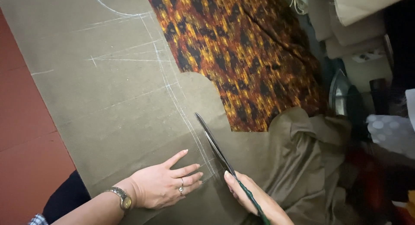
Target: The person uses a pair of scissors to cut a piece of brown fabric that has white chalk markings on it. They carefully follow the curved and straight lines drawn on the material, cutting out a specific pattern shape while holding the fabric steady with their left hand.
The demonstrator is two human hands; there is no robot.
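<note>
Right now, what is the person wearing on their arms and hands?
The left hand has a ring on one finger, and a metal-banded wristwatch sits on that wrist. Both forearms are bare. Further up the left arm, at the picture's edge, a bit of checked sleeve shows. The right hand shows no jewellery that I can see.

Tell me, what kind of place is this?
Probably a tailor's sewing room: olive cloth marked with chalk lines, scissors in the right hand, patterned orange fabric, and an iron nearby.

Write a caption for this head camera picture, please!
Left hand flat on chalk-marked olive cloth; right hand holding scissors.
</note>
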